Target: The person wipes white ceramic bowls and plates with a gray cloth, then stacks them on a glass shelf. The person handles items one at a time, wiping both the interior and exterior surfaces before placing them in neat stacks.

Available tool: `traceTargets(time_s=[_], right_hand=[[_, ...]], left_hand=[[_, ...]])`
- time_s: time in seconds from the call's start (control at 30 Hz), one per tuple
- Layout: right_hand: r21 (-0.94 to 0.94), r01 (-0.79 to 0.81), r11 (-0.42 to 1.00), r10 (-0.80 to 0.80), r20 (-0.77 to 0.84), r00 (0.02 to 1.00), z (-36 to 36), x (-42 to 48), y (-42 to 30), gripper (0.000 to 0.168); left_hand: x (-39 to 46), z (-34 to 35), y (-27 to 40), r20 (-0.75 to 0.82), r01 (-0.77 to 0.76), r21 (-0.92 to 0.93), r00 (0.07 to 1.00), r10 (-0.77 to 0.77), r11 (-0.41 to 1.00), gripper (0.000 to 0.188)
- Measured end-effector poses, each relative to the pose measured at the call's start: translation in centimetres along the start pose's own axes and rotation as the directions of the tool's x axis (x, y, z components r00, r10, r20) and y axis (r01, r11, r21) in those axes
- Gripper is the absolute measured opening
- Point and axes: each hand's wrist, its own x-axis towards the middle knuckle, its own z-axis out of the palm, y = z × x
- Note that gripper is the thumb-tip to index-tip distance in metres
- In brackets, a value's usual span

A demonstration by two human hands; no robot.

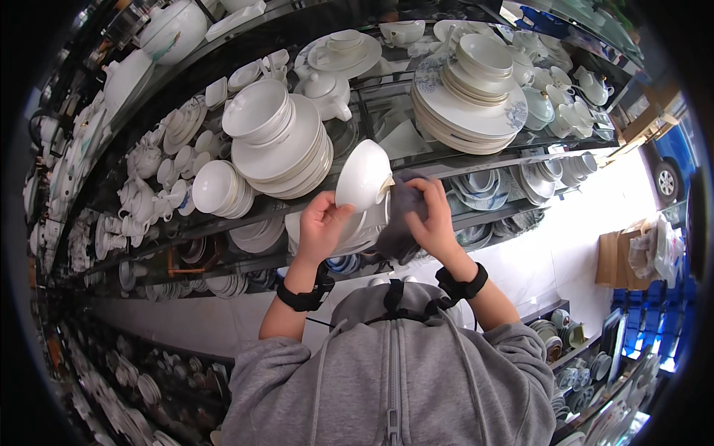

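A white porcelain bowl point(361, 175), turned on its side, is gripped at its rim by my left hand point(323, 226). Its foot faces right, towards a dark grey cloth point(406, 220) bunched in my right hand point(432, 214). The cloth is close against the bowl's foot; whether they touch I cannot tell. Left of the bowl stands a stack of white plates point(290, 150) with white bowls point(257, 111) on top. Several more white bowls point(220, 188) lean tilted beside that stack, nearer the shelf's front edge.
Patterned plates point(468, 122) topped by bowls point(484, 58) stand on the glass shelf at right. Behind my left hand is a white teapot point(326, 92). Lower shelves hold more dishes point(479, 187). Cardboard boxes point(619, 259) stand on the floor at right. Crockery shelves point(150, 379) lie behind me.
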Motion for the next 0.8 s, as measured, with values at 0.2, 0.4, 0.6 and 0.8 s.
traceTargets(time_s=[0.2,0.4,0.6,0.8], right_hand=[[0.668,-0.486,0.564,0.536,0.151,0.831,-2.2,2.0,-1.2,0.045],[0.556,-0.627,0.546,0.574,0.297,0.763,-2.2,1.8,-0.6,0.049],[0.574,-0.572,0.586,0.574,0.204,0.793,-0.9,0.6,0.6,0.046],[0.612,-0.575,0.543,0.601,0.194,0.775,-0.5,1.0,0.2,0.046]], left_hand=[[0.2,0.9,2.0,0.309,-0.398,0.597,0.915,0.259,0.697,0.010],[0.4,2.1,2.8,0.652,-0.732,0.594,0.681,0.335,0.332,0.017],[0.4,1.6,2.8,0.677,-0.745,0.635,0.665,0.316,0.207,0.026],[0.1,1.5,0.7,0.236,-0.306,0.296,0.941,0.242,0.905,0.086]])
